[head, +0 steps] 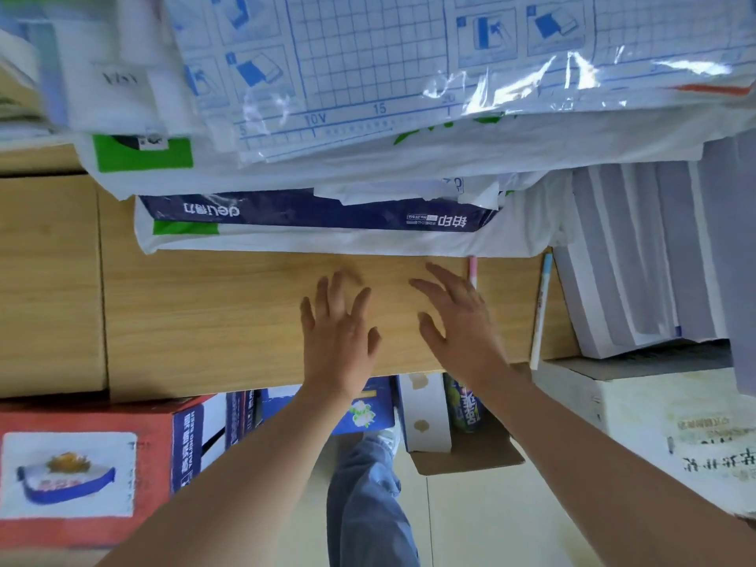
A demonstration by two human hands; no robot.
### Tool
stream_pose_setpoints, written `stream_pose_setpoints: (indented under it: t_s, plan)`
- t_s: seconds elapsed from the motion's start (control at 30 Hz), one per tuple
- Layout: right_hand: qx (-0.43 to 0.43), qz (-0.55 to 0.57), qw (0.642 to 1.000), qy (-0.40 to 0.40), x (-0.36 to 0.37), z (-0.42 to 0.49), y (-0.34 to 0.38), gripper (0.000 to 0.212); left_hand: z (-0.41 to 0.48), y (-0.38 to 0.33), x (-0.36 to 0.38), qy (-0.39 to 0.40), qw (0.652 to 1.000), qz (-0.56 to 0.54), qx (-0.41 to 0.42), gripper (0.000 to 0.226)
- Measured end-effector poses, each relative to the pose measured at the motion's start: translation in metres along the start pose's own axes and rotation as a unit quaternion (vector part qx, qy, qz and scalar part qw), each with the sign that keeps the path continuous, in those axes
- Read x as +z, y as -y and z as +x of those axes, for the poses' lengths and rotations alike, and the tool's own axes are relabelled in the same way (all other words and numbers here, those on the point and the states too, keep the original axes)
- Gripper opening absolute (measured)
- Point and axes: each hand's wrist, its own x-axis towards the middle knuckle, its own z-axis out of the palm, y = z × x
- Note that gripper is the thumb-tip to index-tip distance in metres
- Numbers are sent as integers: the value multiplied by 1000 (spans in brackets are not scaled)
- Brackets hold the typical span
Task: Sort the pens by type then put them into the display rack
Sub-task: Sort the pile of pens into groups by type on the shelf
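1. Centrally, the left hand (339, 333) and the right hand (462, 321) were side by side over the wooden surface (204, 313), palms down. Whether they touched it could not be told.
2. Both sets of fingers (323, 292) were spread and nearly straight, with nothing held in either hand.
3. A pink pen (473, 270) lay just right of the right hand's fingertips, its lower part hidden behind that hand.
4. A blue-and-white pen (542, 308) lay lengthwise along the surface's right edge, just beside the stacked white paper (634, 259) at the right of the frame.
5. Above the hands, a dark blue paper pack (311, 212) sat beneath plastic-wrapped gridded sheets (368, 67) filling the upper frame.
6. A red carton (82, 476) stood at the lower left.
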Motion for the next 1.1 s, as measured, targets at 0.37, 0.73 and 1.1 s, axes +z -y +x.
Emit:
stream_pose_setpoints:
  t_s: [0.37,0.73,1.1]
  plan:
    - [170,-163,965,117,51,25,105,45,-20,131,-37,98,981,-150,79,51]
    - [-18,15,992,124,198,90,371,49,-97,422,-93,-65,992,-65,-88,42]
    - [8,-147,968,203,274,109,435,45,-117,539,-72,-9,985,-114,-132,48]
